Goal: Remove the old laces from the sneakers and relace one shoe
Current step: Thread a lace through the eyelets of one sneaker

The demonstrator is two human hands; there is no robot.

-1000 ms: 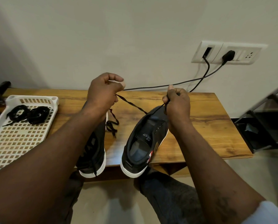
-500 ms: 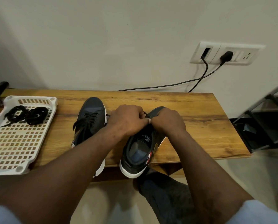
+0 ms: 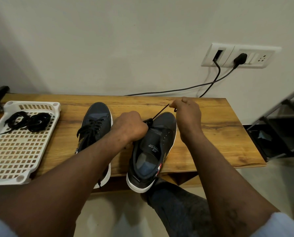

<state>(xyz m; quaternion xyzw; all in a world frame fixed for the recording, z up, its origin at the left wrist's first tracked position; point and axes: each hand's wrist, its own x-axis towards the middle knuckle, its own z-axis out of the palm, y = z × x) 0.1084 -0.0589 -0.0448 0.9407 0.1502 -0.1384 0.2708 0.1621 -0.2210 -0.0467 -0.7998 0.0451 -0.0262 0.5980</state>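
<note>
Two dark sneakers with white soles lie on the wooden bench [image 3: 211,134], toes toward the wall. The left sneaker [image 3: 98,120] has loose black laces in its eyelets. The right sneaker [image 3: 153,147] has its tongue showing. My left hand [image 3: 131,125] is curled over the right sneaker's front eyelets, and what its fingers hold is hidden. My right hand [image 3: 187,112] pinches a black lace [image 3: 160,112] and holds it taut up and to the right from the front eyelets.
A white perforated tray [image 3: 14,154] at the bench's left end holds two bundles of black laces [image 3: 28,120]. Black cables [image 3: 177,90] run from a wall socket [image 3: 238,56] along the bench's back edge. A dark rack [image 3: 283,130] stands on the right. My knee is below the bench.
A second ago both hands held the lace stretched high above the shoes. They then dropped together onto the right sneaker's eyelets. Now my right hand has drawn the lace out to the right.
</note>
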